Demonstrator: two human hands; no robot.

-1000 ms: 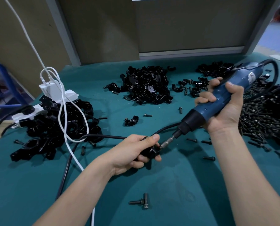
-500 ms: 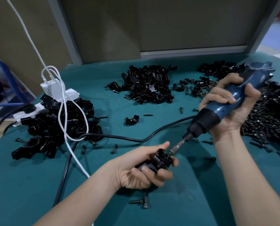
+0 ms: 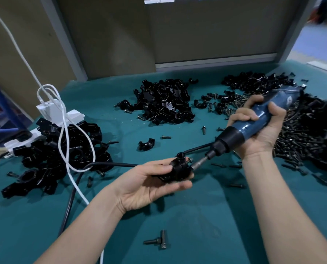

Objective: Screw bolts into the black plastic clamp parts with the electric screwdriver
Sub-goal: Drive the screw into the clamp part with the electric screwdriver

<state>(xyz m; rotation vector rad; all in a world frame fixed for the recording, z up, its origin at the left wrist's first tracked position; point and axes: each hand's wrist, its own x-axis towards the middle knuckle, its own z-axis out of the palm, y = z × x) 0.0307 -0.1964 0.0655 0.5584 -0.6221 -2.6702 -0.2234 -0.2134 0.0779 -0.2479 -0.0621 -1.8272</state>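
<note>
Clamp part point(image 3: 178, 169) sits pinched in left hand point(image 3: 147, 184) above the table point(image 3: 206, 216), bolt side turned toward the bit. Right hand point(image 3: 261, 130) wraps the electric screwdriver point(image 3: 254, 124), angled down so the tip meets the bolt.

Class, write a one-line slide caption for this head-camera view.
Left hand holds a black clamp part while right hand points the electric screwdriver at it.

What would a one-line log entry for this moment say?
step: screwing | left hand: holds clamp | right hand: grips screwdriver | bit: at clamp
</note>
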